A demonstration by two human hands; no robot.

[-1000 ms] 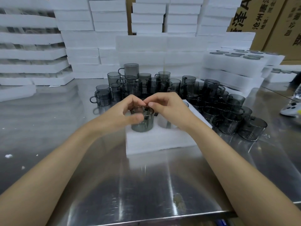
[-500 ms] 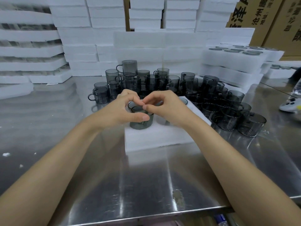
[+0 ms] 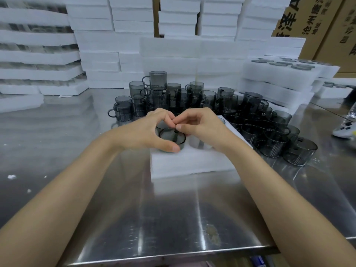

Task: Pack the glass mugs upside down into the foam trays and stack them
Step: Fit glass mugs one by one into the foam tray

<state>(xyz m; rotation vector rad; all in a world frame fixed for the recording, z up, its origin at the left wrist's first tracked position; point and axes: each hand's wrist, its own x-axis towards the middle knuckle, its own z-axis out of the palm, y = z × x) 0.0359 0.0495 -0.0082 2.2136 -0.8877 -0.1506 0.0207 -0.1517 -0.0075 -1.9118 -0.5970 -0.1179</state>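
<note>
Though gripped (left hand (image 3: 142,132)), mug (image 3: 167,137) sits.

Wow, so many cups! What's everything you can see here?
mug in tray: one, smoky grey, tray's near-left pocket
foam tray: one, white, on the table under both grips
loose mugs: many, smoky grey, behind and right of the tray
foam stacks: many, white, along the back and left
packed trays: several, white, stacked far right
cardboard boxes: two at least, brown, top right
gadget: one, white, right table edge
table: one, shiny steel, under everything
left grip: one, curled round the mug
right grip: one, pinching the mug's far edge
</note>
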